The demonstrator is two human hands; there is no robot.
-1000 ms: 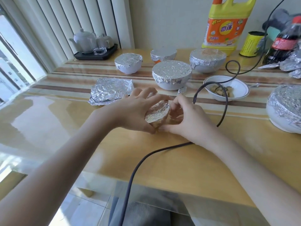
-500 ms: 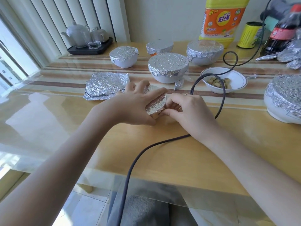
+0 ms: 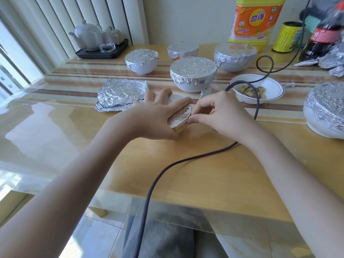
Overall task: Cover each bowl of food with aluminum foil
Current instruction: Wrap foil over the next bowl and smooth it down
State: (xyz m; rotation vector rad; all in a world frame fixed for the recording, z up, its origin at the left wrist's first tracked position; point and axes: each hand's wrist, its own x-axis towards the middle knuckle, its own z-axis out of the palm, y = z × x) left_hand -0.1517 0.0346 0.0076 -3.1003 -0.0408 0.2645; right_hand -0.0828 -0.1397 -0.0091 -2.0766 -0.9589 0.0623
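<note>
Near the middle of the glass-topped wooden table (image 3: pixel 214 183), a small foil-covered bowl (image 3: pixel 179 118) sat tilted between the person's two hands. The left hand (image 3: pixel 160 118) was curled over its top and near side, fingers spread across the crinkled foil, gripping it; the right hand (image 3: pixel 217 114) pinched the foil at the bowl's right rim between thumb and fingertips. Just beyond the left hand lay a loose crumpled sheet of aluminium foil (image 3: pixel 121 94). Toward the far edge stood four white bowls with foil wrapped over their tops: a middle one (image 3: pixel 193 75), one to its left (image 3: pixel 141 61), a small one further back (image 3: pixel 183 50) and a larger one at the back right (image 3: pixel 235 56). A fifth, big foil-covered bowl (image 3: pixel 324 110) sat at the right edge. Between it and the hands was an uncovered white bowl of food pieces (image 3: pixel 257 91), with a dark cable (image 3: pixel 167 170) crossing over it and running down toward the near edge. At the far left corner a white teapot set rested on a black tray (image 3: pixel 102 51); at the far right stood a yellow detergent jug (image 3: pixel 255 23), a yellow can (image 3: pixel 286 37) and a cola bottle (image 3: pixel 322 40).
</note>
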